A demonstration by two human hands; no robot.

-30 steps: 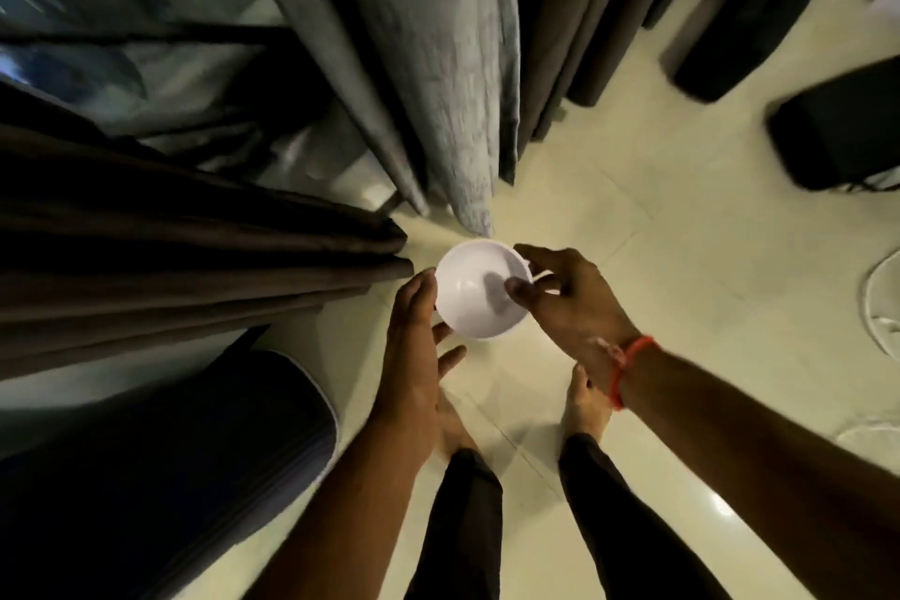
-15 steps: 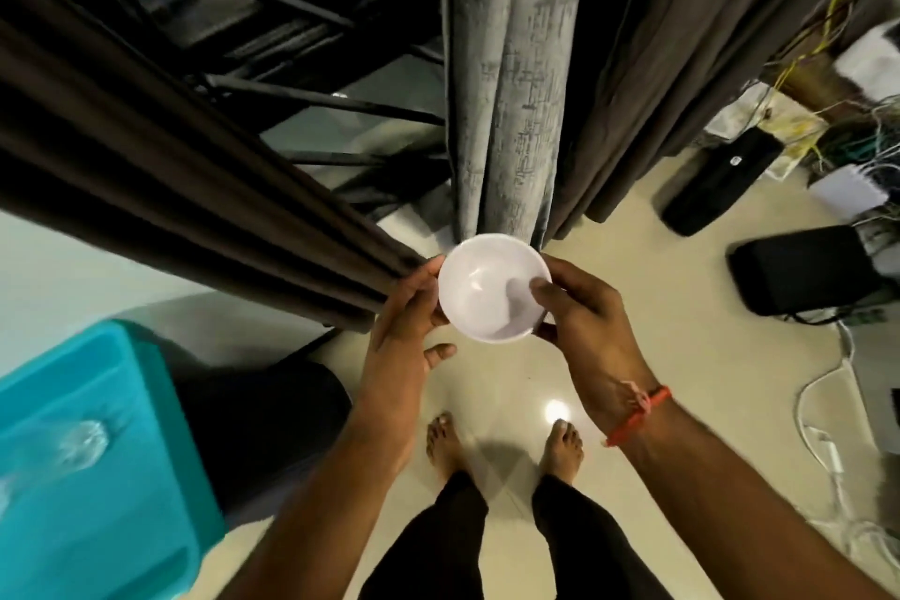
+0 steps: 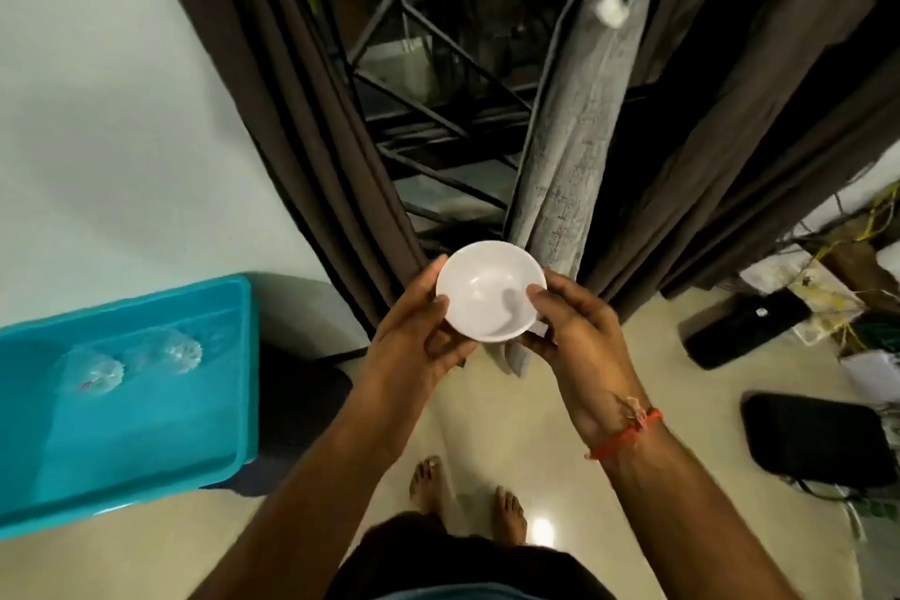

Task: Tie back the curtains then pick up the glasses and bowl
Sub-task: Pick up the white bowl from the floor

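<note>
A small white bowl [image 3: 487,287] is held in front of me between both hands, empty and upright. My left hand [image 3: 419,336] grips its left rim and underside. My right hand [image 3: 579,341], with a red thread at the wrist, pinches the right rim with the thumb inside. Two clear glasses [image 3: 92,368] [image 3: 168,351] lie in a teal tub [image 3: 234,385] at the left. A brown curtain [image 3: 311,122] hangs at the left of the window; a grey curtain [image 3: 570,132] and another brown curtain [image 3: 730,112] hang bunched at the right.
The window between the curtains shows dark metal bars [image 3: 428,102]. Black cases [image 3: 823,443] [image 3: 745,326] and tangled cables [image 3: 847,287] lie on the floor at the right. A white wall [image 3: 107,88] rises at the left. My bare feet [image 3: 467,497] stand on pale tiles.
The bowl has come up from near the floor, with my left hand closing on its rim. The view has tilted up and left, bringing the teal tub with the glasses into sight.
</note>
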